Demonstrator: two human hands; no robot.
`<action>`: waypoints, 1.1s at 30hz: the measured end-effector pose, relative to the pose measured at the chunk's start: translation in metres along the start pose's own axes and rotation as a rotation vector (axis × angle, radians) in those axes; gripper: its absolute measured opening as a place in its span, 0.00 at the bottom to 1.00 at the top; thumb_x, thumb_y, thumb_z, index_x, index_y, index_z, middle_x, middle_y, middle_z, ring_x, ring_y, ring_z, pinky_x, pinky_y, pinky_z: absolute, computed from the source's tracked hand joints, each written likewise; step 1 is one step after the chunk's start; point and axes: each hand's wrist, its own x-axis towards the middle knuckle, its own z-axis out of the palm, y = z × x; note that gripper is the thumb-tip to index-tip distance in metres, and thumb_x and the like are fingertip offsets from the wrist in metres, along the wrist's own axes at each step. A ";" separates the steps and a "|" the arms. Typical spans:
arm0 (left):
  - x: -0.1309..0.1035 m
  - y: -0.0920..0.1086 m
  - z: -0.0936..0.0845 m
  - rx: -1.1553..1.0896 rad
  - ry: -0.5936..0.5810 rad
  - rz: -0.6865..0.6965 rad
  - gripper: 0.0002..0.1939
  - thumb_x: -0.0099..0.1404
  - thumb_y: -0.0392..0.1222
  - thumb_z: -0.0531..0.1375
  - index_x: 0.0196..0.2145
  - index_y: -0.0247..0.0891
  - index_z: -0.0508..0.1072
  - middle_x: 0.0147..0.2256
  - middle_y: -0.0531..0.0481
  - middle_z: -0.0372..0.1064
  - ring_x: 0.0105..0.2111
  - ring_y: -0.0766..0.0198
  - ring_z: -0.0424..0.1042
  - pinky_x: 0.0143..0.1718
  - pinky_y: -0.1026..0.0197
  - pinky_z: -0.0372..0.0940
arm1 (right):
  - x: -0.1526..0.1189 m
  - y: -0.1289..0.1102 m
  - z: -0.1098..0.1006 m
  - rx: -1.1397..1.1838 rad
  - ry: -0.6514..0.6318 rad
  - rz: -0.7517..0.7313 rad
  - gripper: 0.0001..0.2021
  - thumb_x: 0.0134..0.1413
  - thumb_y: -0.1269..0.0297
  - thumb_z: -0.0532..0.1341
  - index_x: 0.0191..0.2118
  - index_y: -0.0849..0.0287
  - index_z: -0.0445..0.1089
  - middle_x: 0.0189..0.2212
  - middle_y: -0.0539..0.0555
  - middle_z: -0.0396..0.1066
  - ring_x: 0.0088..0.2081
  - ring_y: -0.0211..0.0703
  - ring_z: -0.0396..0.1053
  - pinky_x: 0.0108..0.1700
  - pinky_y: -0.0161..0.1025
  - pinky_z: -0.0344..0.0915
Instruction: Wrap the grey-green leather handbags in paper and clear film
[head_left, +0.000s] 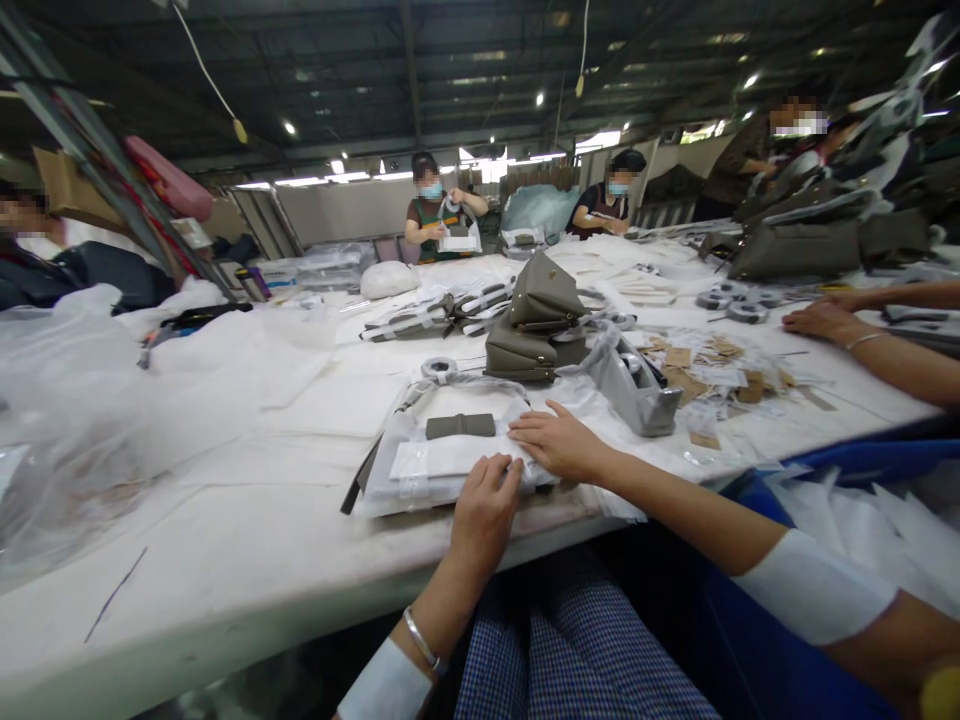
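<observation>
A handbag (427, 470) lies flat on the white table in front of me, wrapped in white translucent sheeting with a white card or paper on top. Its dark olive flap strap (460, 426) shows through an uncovered part, and its wrapped handle arches at the far side. My left hand (486, 505) is at the near edge of the bag, fingers bent and pressed together on the wrapping. My right hand (559, 440) lies over the right side of the bag, its fingers stretched out. What is under its palm is hidden.
Olive handbags (536, 320) are piled beyond mine, with a grey wrapped bag (634, 385) to their right. Brown tags (705, 365) lie scattered near another person's hands (829, 318). White sheeting (247, 390) covers the left. A blue bin (772, 490) stands at right; people work across the table.
</observation>
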 end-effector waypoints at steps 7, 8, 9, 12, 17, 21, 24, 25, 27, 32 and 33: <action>-0.001 -0.001 0.000 -0.026 -0.028 -0.044 0.24 0.64 0.28 0.56 0.58 0.34 0.64 0.50 0.41 0.70 0.51 0.52 0.69 0.58 0.46 0.66 | -0.044 -0.004 0.006 0.182 0.043 -0.050 0.20 0.67 0.59 0.55 0.61 0.54 0.66 0.60 0.57 0.67 0.63 0.50 0.62 0.66 0.57 0.50; -0.001 -0.001 0.001 -0.032 -0.029 -0.051 0.24 0.64 0.28 0.56 0.58 0.34 0.64 0.50 0.40 0.70 0.51 0.52 0.69 0.58 0.45 0.66 | -0.049 -0.005 0.008 0.194 0.041 -0.050 0.21 0.66 0.58 0.57 0.62 0.54 0.65 0.61 0.57 0.66 0.63 0.51 0.61 0.67 0.58 0.50; -0.001 -0.001 0.001 -0.045 -0.030 -0.057 0.24 0.63 0.28 0.56 0.57 0.34 0.64 0.51 0.40 0.70 0.52 0.52 0.69 0.58 0.45 0.66 | -0.053 -0.006 0.010 0.208 0.057 -0.041 0.21 0.65 0.58 0.57 0.62 0.53 0.65 0.61 0.57 0.66 0.63 0.51 0.61 0.67 0.58 0.51; -0.002 -0.001 -0.006 -0.147 -0.033 -0.050 0.23 0.63 0.28 0.56 0.56 0.36 0.66 0.53 0.41 0.70 0.54 0.53 0.68 0.61 0.45 0.63 | -0.063 -0.009 0.013 0.291 0.198 0.042 0.18 0.66 0.57 0.56 0.57 0.53 0.71 0.57 0.57 0.70 0.61 0.51 0.64 0.66 0.56 0.53; -0.014 -0.016 -0.046 -0.347 -0.011 -0.092 0.22 0.68 0.35 0.56 0.59 0.44 0.66 0.57 0.46 0.68 0.59 0.58 0.65 0.64 0.50 0.59 | -0.075 -0.007 0.012 0.561 0.291 0.458 0.27 0.65 0.46 0.52 0.62 0.55 0.66 0.60 0.58 0.66 0.62 0.53 0.63 0.63 0.52 0.61; -0.030 -0.073 -0.078 -0.293 0.176 -0.517 0.20 0.68 0.42 0.58 0.57 0.45 0.70 0.62 0.46 0.62 0.64 0.53 0.58 0.67 0.48 0.51 | -0.068 0.001 0.010 0.761 0.055 0.740 0.38 0.60 0.37 0.52 0.67 0.57 0.58 0.56 0.61 0.71 0.59 0.59 0.67 0.60 0.55 0.64; -0.036 -0.121 -0.088 -0.539 0.116 -1.030 0.23 0.65 0.44 0.62 0.57 0.40 0.70 0.62 0.41 0.62 0.65 0.49 0.56 0.68 0.47 0.45 | -0.054 0.001 0.006 0.892 -0.028 0.820 0.43 0.57 0.35 0.55 0.70 0.55 0.50 0.54 0.62 0.72 0.52 0.60 0.72 0.47 0.53 0.73; -0.037 -0.132 -0.089 -0.617 0.089 -1.137 0.25 0.64 0.45 0.63 0.58 0.38 0.69 0.61 0.39 0.64 0.64 0.48 0.58 0.67 0.47 0.48 | -0.050 -0.002 0.005 0.931 -0.041 0.841 0.44 0.56 0.35 0.56 0.71 0.55 0.48 0.55 0.63 0.71 0.50 0.60 0.73 0.44 0.51 0.74; -0.036 -0.144 -0.089 -0.724 0.060 -1.251 0.28 0.64 0.47 0.64 0.59 0.35 0.67 0.58 0.36 0.67 0.60 0.47 0.64 0.62 0.48 0.56 | -0.043 -0.008 0.004 1.028 -0.033 0.867 0.46 0.54 0.39 0.61 0.72 0.54 0.45 0.57 0.63 0.69 0.49 0.57 0.74 0.42 0.48 0.75; -0.029 -0.140 -0.099 -0.958 -0.010 -1.337 0.27 0.65 0.52 0.63 0.56 0.36 0.70 0.52 0.39 0.73 0.50 0.52 0.73 0.47 0.57 0.69 | -0.039 -0.018 0.013 1.260 0.160 0.789 0.42 0.53 0.50 0.64 0.70 0.51 0.48 0.61 0.59 0.65 0.56 0.55 0.69 0.52 0.50 0.71; -0.029 -0.138 -0.104 -1.005 -0.038 -1.340 0.26 0.64 0.53 0.63 0.54 0.35 0.71 0.49 0.39 0.75 0.47 0.53 0.75 0.43 0.58 0.70 | -0.039 -0.017 0.014 1.253 0.214 0.754 0.41 0.52 0.52 0.65 0.69 0.51 0.50 0.63 0.57 0.62 0.60 0.55 0.65 0.56 0.51 0.69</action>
